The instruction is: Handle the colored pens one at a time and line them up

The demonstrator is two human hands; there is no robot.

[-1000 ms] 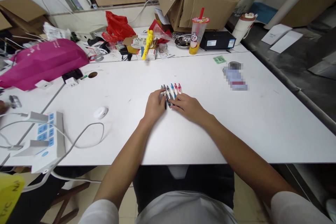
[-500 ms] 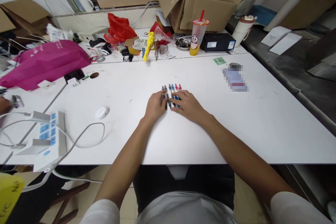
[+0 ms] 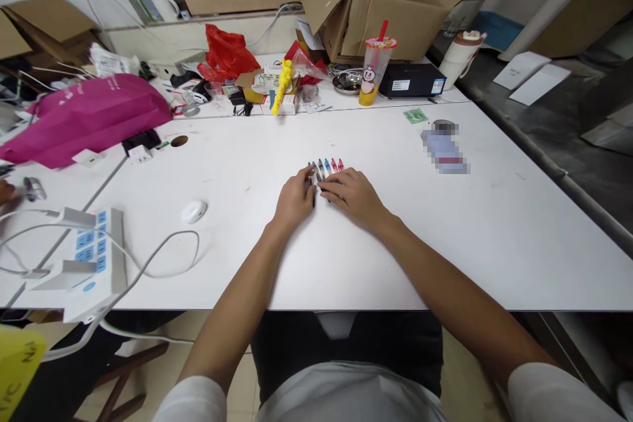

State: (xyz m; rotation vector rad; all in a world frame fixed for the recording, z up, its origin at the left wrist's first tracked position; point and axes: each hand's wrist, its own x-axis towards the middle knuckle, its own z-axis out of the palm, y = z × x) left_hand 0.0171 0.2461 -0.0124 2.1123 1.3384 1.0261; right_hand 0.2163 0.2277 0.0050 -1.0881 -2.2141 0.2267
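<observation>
Several pens lie side by side on the white table (image 3: 237,171), their tips or ends pointing away from me. Dark ones are at the left, a blue pen (image 3: 327,163) is in the middle, and red or pink pens (image 3: 340,165) are at the right. My left hand (image 3: 295,198) rests at the left edge of the row, its fingers apart and touching the outermost dark pen. My right hand (image 3: 357,196) lies over the lower part of the row with its fingers spread, hiding much of the pens. Neither hand grips a pen.
A white earbud case (image 3: 194,211), a cable and a power strip (image 3: 106,250) lie to the left. Farther back are a magenta bag (image 3: 93,115), a yellow toy (image 3: 282,87), a drink cup (image 3: 374,72) and a cardboard box (image 3: 390,20). Another person's hand shows at the far left edge.
The dark pens at the left have shifted slightly right, closer to the others. My right hand's fingers have drawn a little closer together over the row. The other person's hand has moved left.
</observation>
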